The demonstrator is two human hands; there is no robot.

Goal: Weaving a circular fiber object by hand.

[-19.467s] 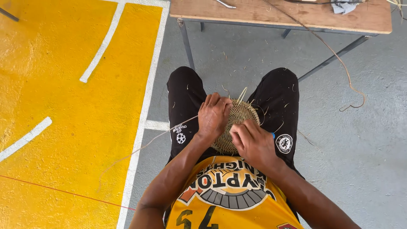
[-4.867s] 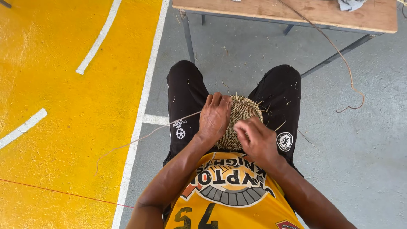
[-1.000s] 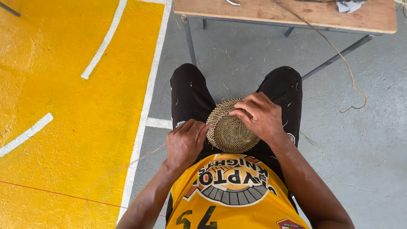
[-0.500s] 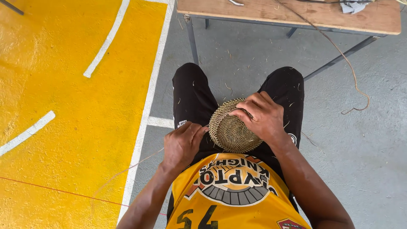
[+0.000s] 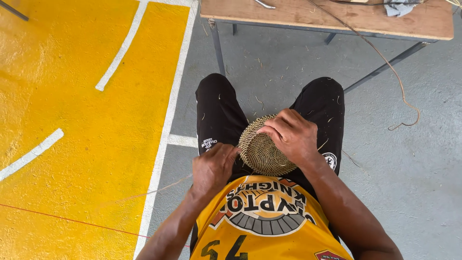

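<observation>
Right hand (image 5: 290,136) grips the far rim of the woven disc (image 5: 262,154), tilting it on the lap to steady it. Left hand (image 5: 213,166) is closed at the near edge, apparently pinching a thin strand (image 5: 159,188) trailing left. Desk (image 5: 337,17) stands beyond the knees.

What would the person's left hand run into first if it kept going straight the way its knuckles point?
Most likely the round woven disc: the left hand is closed at the disc's lower left edge, pointing toward it, and the right hand grips the far side. Depth is hard to judge, so contact may already exist.
</observation>
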